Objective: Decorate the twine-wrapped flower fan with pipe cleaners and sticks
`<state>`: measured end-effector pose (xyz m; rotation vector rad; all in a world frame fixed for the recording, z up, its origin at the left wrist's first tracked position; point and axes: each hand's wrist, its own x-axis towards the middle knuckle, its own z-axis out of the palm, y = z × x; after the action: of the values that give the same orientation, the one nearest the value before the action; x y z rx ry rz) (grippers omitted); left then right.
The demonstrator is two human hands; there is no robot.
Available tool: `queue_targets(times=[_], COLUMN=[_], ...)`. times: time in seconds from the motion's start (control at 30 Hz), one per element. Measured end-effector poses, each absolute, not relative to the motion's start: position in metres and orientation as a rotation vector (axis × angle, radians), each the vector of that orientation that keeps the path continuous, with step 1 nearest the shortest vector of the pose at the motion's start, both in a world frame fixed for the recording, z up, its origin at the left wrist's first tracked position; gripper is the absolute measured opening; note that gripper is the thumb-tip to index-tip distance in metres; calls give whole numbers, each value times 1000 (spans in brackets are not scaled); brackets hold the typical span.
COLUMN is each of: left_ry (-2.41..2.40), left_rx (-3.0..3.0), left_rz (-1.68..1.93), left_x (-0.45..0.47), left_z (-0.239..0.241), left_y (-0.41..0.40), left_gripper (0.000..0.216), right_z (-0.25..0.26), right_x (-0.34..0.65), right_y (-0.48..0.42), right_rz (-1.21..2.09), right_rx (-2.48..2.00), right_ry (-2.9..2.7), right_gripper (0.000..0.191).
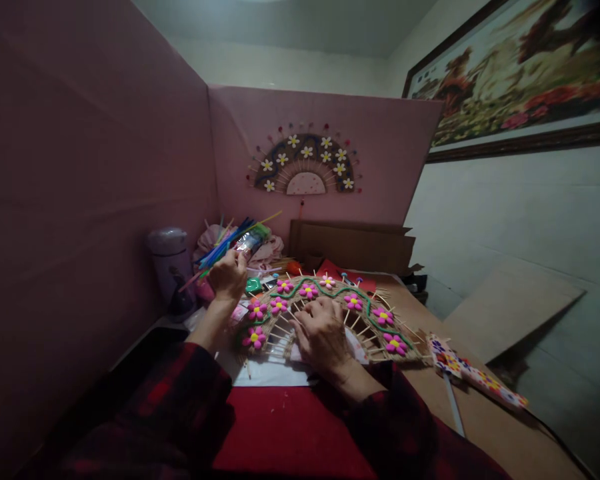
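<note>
A fan-shaped craft (pixel 337 300) lies in front of me, with twine woven across thin wooden sticks. Pink flowers with yellow centres and a wavy green cord decorate it. My right hand (pixel 323 333) rests on its middle, fingers bent together over the sticks and covering part of the pale half-round base (pixel 355 347). To the left, my left hand (pixel 226 275) is raised with closed fingers at the near end of a shiny clear packet (pixel 253 241), apparently gripping it. Behind that packet is a bundle of blue, green and yellow fuzzy stems (pixel 225 243).
A lidded bottle (pixel 170 267) stands at left. Cardboard (pixel 353 243) leans at the back, below a finished fan (pixel 306 150) on the pink panel. Flower-patterned scissors or a similar tool (pixel 480 377) lies on the brown board at right. Red cloth (pixel 290 427) covers the near edge.
</note>
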<state>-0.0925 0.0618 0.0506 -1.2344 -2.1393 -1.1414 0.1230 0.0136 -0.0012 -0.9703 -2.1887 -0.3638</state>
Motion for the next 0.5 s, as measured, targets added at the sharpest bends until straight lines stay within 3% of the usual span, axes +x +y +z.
queue_targets(times=[0.2,0.5], left_ry=[-2037,-2337], left_rx=[-1236,-1117], left_rz=[-1103,-1205], left_x=[-113,-160], left_z=[99,140], left_y=[97,144], left_gripper=[28,25], right_z=[-5,-9], right_x=[118,114], right_y=[11,9], right_rz=[-329,-226], right_rx=[-836,-785], right_ry=[-2226,-2209], right_gripper=[14,12])
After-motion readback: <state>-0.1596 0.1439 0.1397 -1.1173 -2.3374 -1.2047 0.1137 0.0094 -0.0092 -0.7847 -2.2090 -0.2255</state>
